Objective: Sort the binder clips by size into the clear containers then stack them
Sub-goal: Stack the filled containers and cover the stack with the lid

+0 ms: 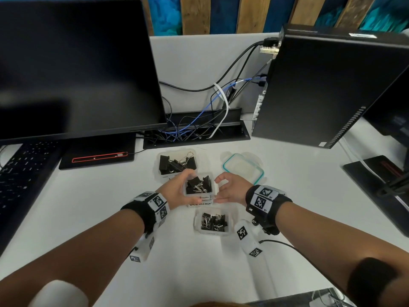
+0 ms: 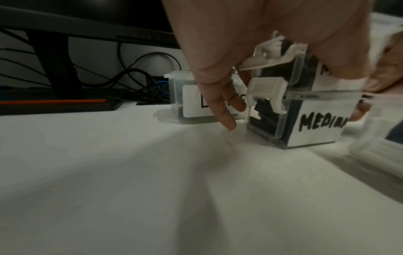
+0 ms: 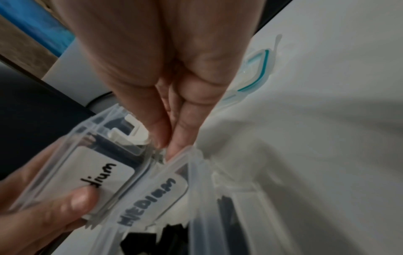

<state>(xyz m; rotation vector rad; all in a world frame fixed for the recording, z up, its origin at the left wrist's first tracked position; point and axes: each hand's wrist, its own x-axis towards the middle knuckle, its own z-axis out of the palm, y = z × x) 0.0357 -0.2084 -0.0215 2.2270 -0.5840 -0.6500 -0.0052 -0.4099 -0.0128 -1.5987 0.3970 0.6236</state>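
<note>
Two medium containers [image 1: 199, 187] meet: left hand [image 1: 174, 191] grips the upper one, right hand [image 1: 230, 191] open beside; seat it squarely before letting go.

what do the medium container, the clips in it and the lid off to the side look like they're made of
Medium container: clear glossy plastic, probably; contents show through its walls.
Binder clips: matte black bodies with shiny wire handles, likely metal.
Lid: translucent plastic with a teal rim seal, possibly rubbery.
</note>
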